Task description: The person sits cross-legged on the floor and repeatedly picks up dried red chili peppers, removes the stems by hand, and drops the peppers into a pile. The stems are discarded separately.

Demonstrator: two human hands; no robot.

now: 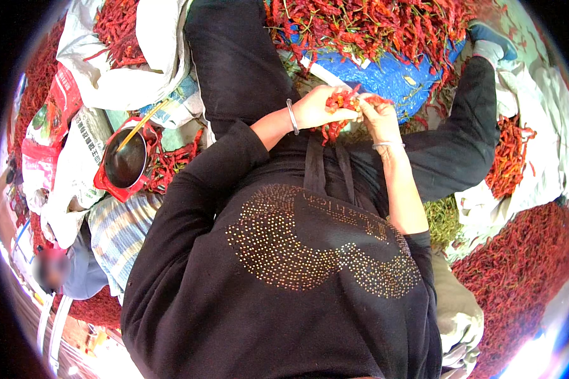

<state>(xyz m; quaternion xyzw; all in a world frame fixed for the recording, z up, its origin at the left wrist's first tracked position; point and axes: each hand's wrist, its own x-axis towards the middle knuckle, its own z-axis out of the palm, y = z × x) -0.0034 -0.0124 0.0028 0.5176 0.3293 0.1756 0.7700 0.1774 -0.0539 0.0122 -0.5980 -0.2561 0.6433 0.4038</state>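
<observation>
In front of my lap, my left hand is closed around a small bunch of dried red chilies, and some hang below its fingers. Close against it, my right hand is pinched at the bunch's right side. A red chili shows at those fingertips; the exact grip is partly hidden. Just beyond both hands lies a blue plastic sheet, with a large heap of red chilies on it. A white strip slants from the sheet toward my left hand.
To the left, a dark bowl with yellow sticks sits in a red container. An open white sack holds more chilies. Green stems lie right of my lap, near spread chilies. Another person is at lower left.
</observation>
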